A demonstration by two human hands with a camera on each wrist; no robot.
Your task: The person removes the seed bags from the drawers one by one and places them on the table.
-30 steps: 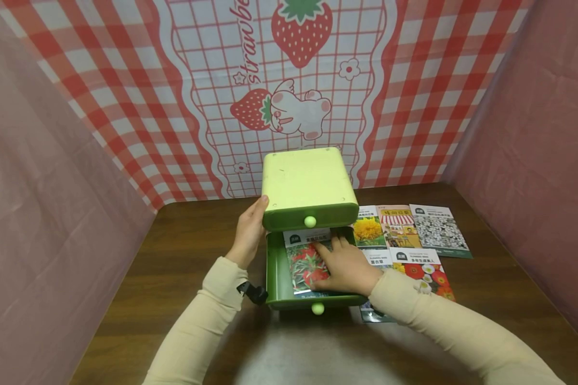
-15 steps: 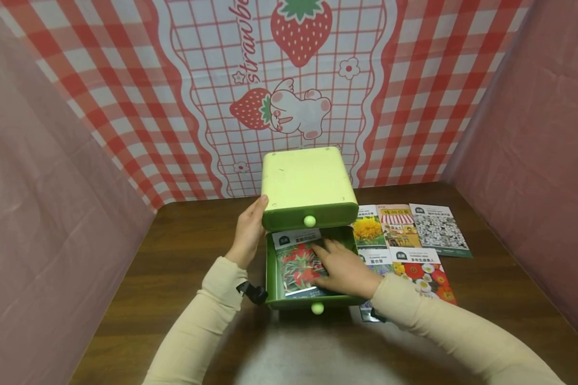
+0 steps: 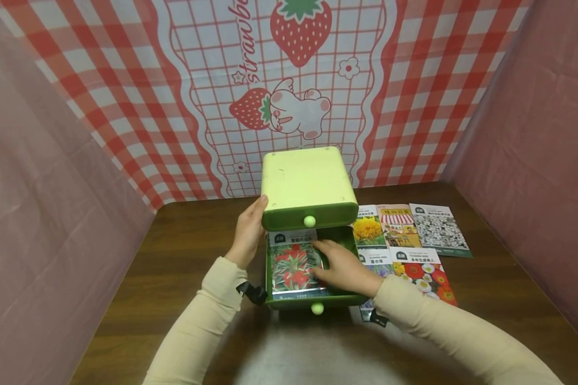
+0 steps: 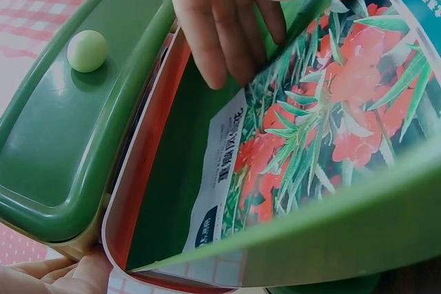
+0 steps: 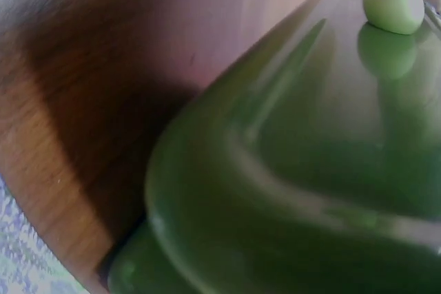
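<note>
A two-drawer box with a pale yellow-green top (image 3: 308,179) stands on the table, its lower green drawer (image 3: 289,305) pulled out. Flat inside that drawer lies a seed packet (image 3: 296,267) with red flowers, at the left side. My right hand (image 3: 343,267) reaches in from the right, fingers touching the packet's right edge; the left wrist view shows these fingers (image 4: 224,25) loosely extended. Against the box's left side rests my left hand (image 3: 247,231), thumb at the front corner. Its other fingers are partly hidden. The right wrist view shows mainly the drawer front and knob (image 5: 393,3).
Right of the box lie several more seed packets, among them a white-flower one (image 3: 440,230), a poppy one (image 3: 426,270) and a yellow-flower one (image 3: 367,227). The upper drawer (image 3: 289,218) is closed. A checkered cloth (image 3: 404,96) hangs behind; pink cloth hangs at both sides.
The red-flower packet has slid left in the drawer and straightened against its left side. My right fingers have moved from on top of it to its right edge. My left hand has stayed put.
</note>
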